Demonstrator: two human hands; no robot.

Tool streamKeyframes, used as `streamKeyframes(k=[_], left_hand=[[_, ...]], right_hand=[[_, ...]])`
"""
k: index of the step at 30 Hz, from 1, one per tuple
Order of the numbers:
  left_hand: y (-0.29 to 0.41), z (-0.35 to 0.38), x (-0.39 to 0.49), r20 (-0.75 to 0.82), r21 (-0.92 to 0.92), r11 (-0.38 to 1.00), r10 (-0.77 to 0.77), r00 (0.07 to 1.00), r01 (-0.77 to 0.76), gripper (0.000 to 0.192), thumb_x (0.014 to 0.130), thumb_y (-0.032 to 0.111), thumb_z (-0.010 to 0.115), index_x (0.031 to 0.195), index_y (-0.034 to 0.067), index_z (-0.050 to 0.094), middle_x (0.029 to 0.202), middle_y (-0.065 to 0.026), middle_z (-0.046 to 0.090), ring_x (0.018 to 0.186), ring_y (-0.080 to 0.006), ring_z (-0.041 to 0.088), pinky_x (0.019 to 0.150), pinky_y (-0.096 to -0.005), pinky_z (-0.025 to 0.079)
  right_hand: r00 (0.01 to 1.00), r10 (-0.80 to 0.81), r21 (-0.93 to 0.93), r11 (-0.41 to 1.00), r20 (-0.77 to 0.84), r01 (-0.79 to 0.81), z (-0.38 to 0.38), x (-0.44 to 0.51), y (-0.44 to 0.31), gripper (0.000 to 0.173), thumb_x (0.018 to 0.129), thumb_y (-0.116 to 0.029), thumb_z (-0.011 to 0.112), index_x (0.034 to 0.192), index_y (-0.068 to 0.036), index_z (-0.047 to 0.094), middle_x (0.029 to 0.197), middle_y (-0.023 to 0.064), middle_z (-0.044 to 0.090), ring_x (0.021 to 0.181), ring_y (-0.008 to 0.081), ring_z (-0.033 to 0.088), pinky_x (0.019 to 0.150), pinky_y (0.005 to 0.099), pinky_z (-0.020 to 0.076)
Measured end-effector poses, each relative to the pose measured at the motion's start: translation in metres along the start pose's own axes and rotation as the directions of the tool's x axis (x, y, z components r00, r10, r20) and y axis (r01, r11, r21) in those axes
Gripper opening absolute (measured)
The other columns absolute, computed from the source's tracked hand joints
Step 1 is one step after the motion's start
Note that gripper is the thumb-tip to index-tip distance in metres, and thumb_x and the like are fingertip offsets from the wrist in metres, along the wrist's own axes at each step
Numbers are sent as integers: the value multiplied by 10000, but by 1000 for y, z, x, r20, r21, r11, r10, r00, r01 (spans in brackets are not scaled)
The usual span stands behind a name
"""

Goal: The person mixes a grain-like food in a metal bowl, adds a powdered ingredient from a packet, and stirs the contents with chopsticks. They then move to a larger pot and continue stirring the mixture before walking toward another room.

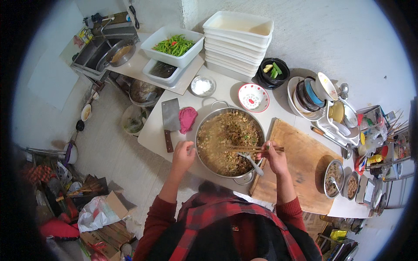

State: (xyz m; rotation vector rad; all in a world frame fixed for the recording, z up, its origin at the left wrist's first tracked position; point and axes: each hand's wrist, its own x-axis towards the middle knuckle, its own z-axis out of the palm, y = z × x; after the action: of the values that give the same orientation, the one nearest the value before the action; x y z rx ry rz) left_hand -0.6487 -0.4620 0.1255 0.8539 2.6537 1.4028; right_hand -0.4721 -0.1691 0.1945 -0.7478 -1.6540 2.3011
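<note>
A wide metal pot [215, 146] full of a chopped, brownish food mixture stands on the table before me. My right hand [274, 156], at its right rim, grips wooden chopsticks [241, 149] whose tips reach into the mixture. A metal spoon [253, 163] leans in the pot, its handle over the near right rim, just below the chopsticks. At the left rim is my left hand [184, 155], its fingers curled; whether it touches the rim I cannot tell. Beyond it lie a cleaver [171, 119] with a wooden handle and a crumpled pink cloth [187, 120].
Right of the pot lies a wooden board [294, 176], with a metal bowl of filling [333, 179] at its right edge. A patterned bowl [253, 98], a bowl of white powder [203, 86], stacked white tubs [236, 49] and a tub of green peppers [173, 45] stand behind.
</note>
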Motion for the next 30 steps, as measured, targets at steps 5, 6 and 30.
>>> streamKeyframes(k=[5,6,30], left_hand=[[-14,11,-16,91,-61,994,-80,993,86,200,769,89,637,957,37,593,860,-120,566,800,-268,580,721,-364,481],[-14,14,-17,97,-54,993,-104,990,109,197,770,90,637,955,37,593,861,-121,567,801,-268,582,722,-363,482],[-24,10,-30,10,-56,980,-192,981,192,238,742,53,664,971,33,603,874,-110,586,734,-208,599,651,-308,490]], right_hand=[[999,-40,-94,995,-21,37,-2,-9,4,128,925,-120,534,921,0,579,847,80,613,673,166,624,620,278,508],[996,-64,-112,992,-57,57,-2,-9,4,137,922,-117,539,922,10,589,846,85,623,671,164,625,613,276,508],[949,-145,-183,978,-281,96,8,23,41,211,925,-138,543,911,68,584,784,137,643,641,219,658,584,317,560]])
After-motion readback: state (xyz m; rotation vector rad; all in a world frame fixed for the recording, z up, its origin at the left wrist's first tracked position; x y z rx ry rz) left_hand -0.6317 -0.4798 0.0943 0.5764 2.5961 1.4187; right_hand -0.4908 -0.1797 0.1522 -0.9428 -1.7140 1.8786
